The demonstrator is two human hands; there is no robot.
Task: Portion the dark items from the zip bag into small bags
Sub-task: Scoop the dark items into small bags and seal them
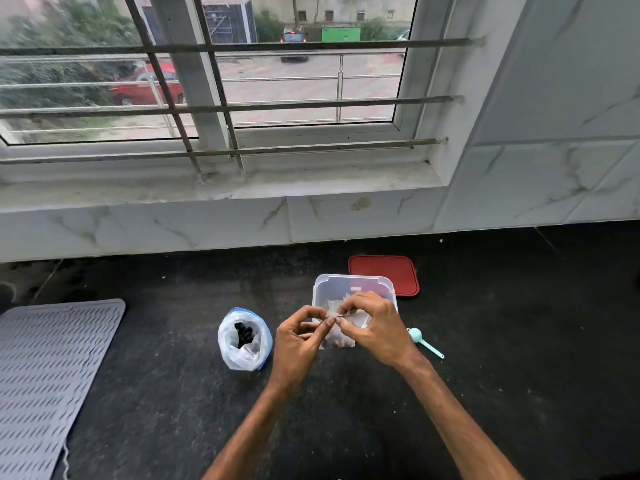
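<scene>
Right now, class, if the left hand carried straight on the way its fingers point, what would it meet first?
The left hand pinches the small bag; straight on, up and rightward, it would likely meet the fingers of the right hand first, with the clear container beyond. Depth is unclear.

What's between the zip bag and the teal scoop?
Head view: left hand and right hand, both pinching the top of a small clear bag, fill the stretch between zip bag and scoop.

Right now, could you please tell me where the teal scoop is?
In the head view, the teal scoop lies on the counter, right of the right hand that pinches the small bag, near the clear container.
</scene>
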